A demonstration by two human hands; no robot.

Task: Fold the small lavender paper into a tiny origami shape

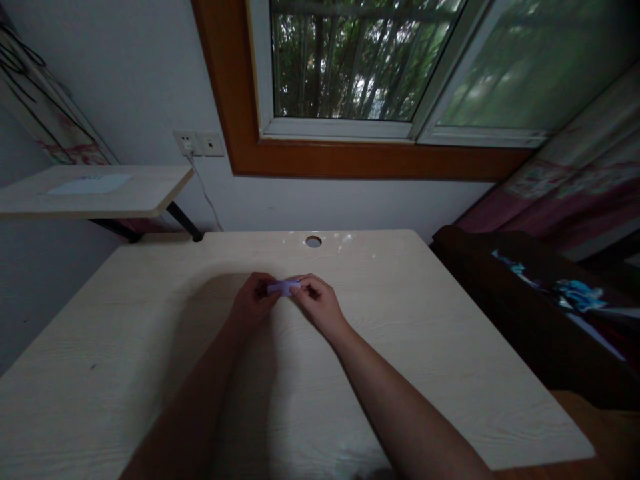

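A small folded piece of purple paper (283, 288) is held between both hands, a little above or on the pale wooden desk (400, 373); I cannot tell whether it touches the surface. My left hand (254, 299) pinches its left end between thumb and fingers. At the right end, my right hand (319, 301) grips it with the thumb laid on the near face. The paper looks like a short flat strip, and my fingertips hide both its ends.
A raised shelf (173, 179) on black legs stands at the back left, with a pale sheet (90, 184) on it. Behind the desk's cable hole (313, 241) are a wall with sockets (199, 144) and a window. Dark furniture (500, 300) holding blue items stands at right.
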